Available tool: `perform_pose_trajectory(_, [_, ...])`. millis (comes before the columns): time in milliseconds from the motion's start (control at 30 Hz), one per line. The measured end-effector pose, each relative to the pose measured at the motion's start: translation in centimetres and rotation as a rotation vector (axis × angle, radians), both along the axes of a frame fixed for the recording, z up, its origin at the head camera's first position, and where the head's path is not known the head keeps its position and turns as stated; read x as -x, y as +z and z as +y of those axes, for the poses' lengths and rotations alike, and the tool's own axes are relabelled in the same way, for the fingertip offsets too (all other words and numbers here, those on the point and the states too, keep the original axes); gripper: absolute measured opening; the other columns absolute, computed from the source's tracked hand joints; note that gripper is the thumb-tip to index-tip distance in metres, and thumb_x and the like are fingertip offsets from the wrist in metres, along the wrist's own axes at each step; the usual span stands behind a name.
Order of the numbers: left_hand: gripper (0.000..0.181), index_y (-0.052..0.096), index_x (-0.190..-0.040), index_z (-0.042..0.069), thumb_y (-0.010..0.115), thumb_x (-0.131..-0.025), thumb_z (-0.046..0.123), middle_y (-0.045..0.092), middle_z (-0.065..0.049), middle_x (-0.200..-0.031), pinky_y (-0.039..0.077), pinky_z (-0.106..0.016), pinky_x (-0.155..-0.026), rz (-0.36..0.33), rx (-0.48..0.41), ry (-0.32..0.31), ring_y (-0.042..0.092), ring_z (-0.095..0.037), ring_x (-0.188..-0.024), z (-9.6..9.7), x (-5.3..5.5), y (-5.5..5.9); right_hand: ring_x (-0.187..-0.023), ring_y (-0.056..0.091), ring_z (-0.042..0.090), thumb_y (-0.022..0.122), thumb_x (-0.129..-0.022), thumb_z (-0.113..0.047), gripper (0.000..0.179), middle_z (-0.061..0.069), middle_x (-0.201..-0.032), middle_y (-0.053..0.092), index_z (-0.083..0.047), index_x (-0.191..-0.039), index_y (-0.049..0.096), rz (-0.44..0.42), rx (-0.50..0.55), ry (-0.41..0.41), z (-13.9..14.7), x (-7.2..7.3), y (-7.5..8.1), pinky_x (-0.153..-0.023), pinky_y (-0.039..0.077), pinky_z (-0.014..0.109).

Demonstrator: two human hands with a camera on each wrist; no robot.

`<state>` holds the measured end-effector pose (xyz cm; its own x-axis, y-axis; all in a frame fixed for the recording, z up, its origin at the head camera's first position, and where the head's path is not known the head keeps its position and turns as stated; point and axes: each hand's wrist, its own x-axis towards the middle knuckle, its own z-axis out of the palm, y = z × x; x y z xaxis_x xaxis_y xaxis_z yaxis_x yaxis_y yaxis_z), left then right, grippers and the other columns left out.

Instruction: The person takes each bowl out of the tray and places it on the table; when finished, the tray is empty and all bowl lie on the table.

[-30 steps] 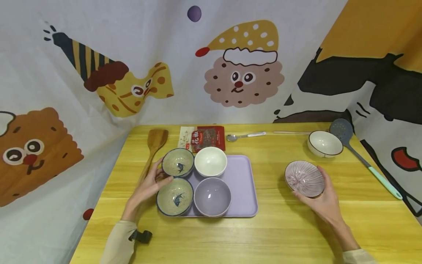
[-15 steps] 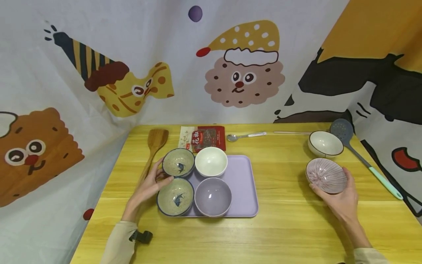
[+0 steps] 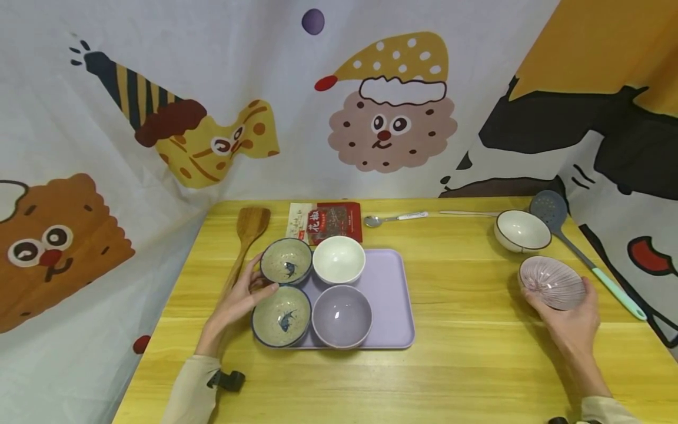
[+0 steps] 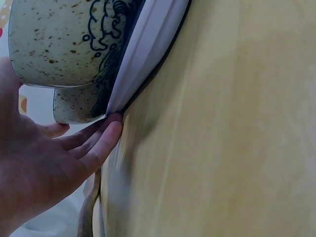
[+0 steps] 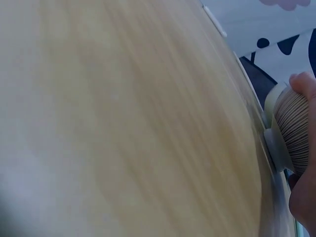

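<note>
My right hand [image 3: 574,321] grips a purple-striped bowl [image 3: 552,284] by its right side, thumb on the near rim. In the right wrist view the ribbed outside of the striped bowl [image 5: 292,131] shows; whether its foot touches the table cannot be told. My left hand [image 3: 238,303] stays at the left side of a lilac tray [image 3: 391,294], fingertips touching its edge in the left wrist view. Its thumb reaches between two speckled fish bowls, the far one [image 3: 286,259] and the near one [image 3: 281,318]. A cream bowl [image 3: 339,259] and a purple-grey bowl [image 3: 342,317] stand beside them.
A white brown-rimmed bowl [image 3: 522,231] sits just behind the striped one. Farther right lies a slotted turner [image 3: 577,250]. A wooden spatula [image 3: 250,229], a red spice packet [image 3: 339,222], a spoon [image 3: 394,218] and a thin stick [image 3: 468,213] lie along the back.
My right hand has carried the striped bowl rightward, from right of the tray to in front of the white bowl. The left hand and the tray with its bowls have not moved.
</note>
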<state>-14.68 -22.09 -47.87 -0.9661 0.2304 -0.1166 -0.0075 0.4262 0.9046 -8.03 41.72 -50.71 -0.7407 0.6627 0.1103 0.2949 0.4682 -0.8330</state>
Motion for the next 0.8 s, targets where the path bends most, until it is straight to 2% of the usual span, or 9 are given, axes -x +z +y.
perform_pose_trajectory(233, [0.094, 0.003, -0.163, 0.008, 0.068, -0.097, 0.025, 0.046, -0.034, -0.147, 0.043, -0.06, -0.112, -0.001, -0.004, 0.0, 0.049, -0.047, -0.134, 0.0, 0.0, -0.1, -0.154, 0.022, 0.03, 0.084, -0.077, -0.03, 0.109, 0.014, -0.168, 0.023, -0.018, -0.163, 0.018, 0.003, -0.006, -0.018, 1.0, 0.3, 0.1, -0.129, 0.015, 0.045])
perform_pose_trajectory(600, [0.094, 0.004, -0.163, 0.008, 0.068, -0.097, 0.024, 0.046, -0.035, -0.147, 0.044, -0.06, -0.111, 0.007, -0.011, 0.001, 0.049, -0.048, -0.133, 0.1, 0.1, -0.2, -0.156, 0.012, 0.034, 0.081, -0.081, -0.033, 0.115, 0.017, -0.169, 0.011, -0.012, -0.164, 0.004, -0.034, -0.017, 0.031, 0.9, 0.3, 0.8, -0.13, 0.009, 0.048])
perform_pose_trajectory(733, [0.094, 0.004, -0.163, 0.008, 0.068, -0.096, 0.024, 0.046, -0.035, -0.147, 0.044, -0.06, -0.111, 0.007, -0.017, 0.001, 0.049, -0.048, -0.134, 0.0, 0.1, -0.2, -0.154, 0.01, 0.036, 0.082, -0.079, -0.035, 0.119, 0.019, -0.167, 0.009, -0.015, -0.164, 0.001, -0.041, -0.024, 0.014, 0.7, 0.4, 1.1, -0.129, 0.009, 0.05])
perform_pose_trajectory(800, [0.094, 0.004, -0.163, 0.008, 0.068, -0.097, 0.024, 0.045, -0.035, -0.148, 0.044, -0.059, -0.112, 0.006, -0.019, 0.001, 0.049, -0.048, -0.134, 0.0, 0.1, -0.2, -0.154, 0.009, 0.033, 0.082, -0.079, -0.036, 0.118, 0.016, -0.167, 0.009, -0.019, -0.164, 0.002, -0.014, -0.047, -0.005, 0.5, 0.4, 1.4, -0.129, 0.009, 0.05])
